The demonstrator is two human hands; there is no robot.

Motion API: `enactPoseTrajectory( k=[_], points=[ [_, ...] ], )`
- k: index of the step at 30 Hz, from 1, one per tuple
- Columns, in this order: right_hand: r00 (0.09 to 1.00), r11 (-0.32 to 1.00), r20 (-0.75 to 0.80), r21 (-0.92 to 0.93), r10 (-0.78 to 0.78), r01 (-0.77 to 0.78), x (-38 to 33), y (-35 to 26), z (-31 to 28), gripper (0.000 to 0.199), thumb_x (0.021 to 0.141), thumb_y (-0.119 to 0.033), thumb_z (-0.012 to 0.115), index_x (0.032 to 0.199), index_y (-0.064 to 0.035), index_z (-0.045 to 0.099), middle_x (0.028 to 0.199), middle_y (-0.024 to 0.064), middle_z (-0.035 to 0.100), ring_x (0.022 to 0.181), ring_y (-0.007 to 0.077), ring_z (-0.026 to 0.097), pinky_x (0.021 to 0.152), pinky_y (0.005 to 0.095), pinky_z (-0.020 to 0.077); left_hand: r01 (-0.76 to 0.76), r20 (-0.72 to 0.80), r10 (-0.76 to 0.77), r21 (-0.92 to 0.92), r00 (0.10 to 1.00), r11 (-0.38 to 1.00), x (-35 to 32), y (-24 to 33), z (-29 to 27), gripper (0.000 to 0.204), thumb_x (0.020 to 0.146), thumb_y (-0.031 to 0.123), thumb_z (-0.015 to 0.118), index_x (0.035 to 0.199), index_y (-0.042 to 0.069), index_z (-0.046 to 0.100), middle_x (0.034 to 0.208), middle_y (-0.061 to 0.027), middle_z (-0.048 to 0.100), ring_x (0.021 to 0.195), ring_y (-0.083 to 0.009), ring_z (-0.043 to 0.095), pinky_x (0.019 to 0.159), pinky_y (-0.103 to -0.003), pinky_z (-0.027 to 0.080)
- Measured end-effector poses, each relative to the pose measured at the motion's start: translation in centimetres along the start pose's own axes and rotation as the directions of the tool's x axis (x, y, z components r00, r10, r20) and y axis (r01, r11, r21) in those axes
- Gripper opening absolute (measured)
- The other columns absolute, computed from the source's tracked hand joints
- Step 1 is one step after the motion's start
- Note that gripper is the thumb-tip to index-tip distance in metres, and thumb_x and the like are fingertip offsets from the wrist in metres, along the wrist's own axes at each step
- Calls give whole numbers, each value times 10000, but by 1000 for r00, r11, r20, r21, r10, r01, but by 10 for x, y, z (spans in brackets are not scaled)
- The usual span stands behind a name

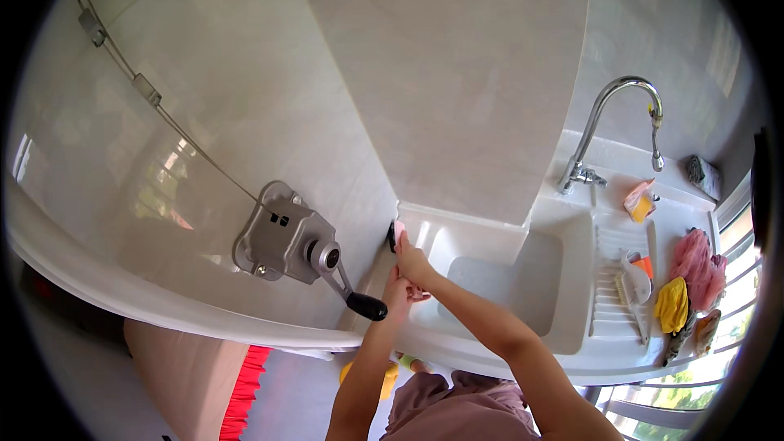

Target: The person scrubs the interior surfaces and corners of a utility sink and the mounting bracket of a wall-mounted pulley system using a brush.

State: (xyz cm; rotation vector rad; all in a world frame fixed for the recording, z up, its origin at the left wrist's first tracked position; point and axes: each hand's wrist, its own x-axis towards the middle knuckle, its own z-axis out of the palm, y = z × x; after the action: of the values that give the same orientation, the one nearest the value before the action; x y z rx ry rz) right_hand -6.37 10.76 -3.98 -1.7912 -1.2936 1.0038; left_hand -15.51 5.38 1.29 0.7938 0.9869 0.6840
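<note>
At the left end of the white sink (pixel 576 294), my right hand (pixel 415 268) reaches toward the wall corner. Its closed fingers are on a small pink thing (pixel 399 230), too small to identify; a dark object (pixel 391 237) shows right beside it. My left hand (pixel 397 292) is crossed under the right wrist, with its fingers curled and partly hidden. Whether it grips anything does not show. Both forearms reach in over the sink's front edge.
A grey wall-mounted crank winder (pixel 290 237) with a black handle (pixel 367 306) juts out left of my hands. The chrome faucet (pixel 604 114) rises at the back right. On the ridged drainboard lie a white brush (pixel 629 298), a yellow cloth (pixel 671 305) and pink mesh (pixel 694 265).
</note>
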Motion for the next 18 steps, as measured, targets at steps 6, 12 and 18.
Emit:
enactPoseTrajectory(
  k=[6,12,18],
  points=[
    [997,993,-67,113,42,-34,6,-23,8,541,963,-230,281,1442,-47,109,1144,257,584,978,437,595,828,485,468,-49,75,39,142,996,989,-7,12,-17,393,926,186,421,1315,154,367,732,-34,532,512,-121,493,450,-253,429],
    [996,992,-42,98,-75,79,-35,-25,49,591,971,-246,310,1444,-33,27,997,348,592,926,480,587,815,506,449,-393,31,459,568,888,723,0,-54,-83,375,958,215,450,1310,88,420,788,-66,546,607,-129,516,497,-241,388],
    [991,930,-4,345,133,-123,-2,-40,20,612,982,-268,294,1447,-37,-32,1102,307,580,993,423,584,893,466,424,-233,126,482,958,867,169,-6,3,-44,305,949,155,422,1207,-8,427,815,-285,605,755,-453,599,621,-507,435]
  ],
)
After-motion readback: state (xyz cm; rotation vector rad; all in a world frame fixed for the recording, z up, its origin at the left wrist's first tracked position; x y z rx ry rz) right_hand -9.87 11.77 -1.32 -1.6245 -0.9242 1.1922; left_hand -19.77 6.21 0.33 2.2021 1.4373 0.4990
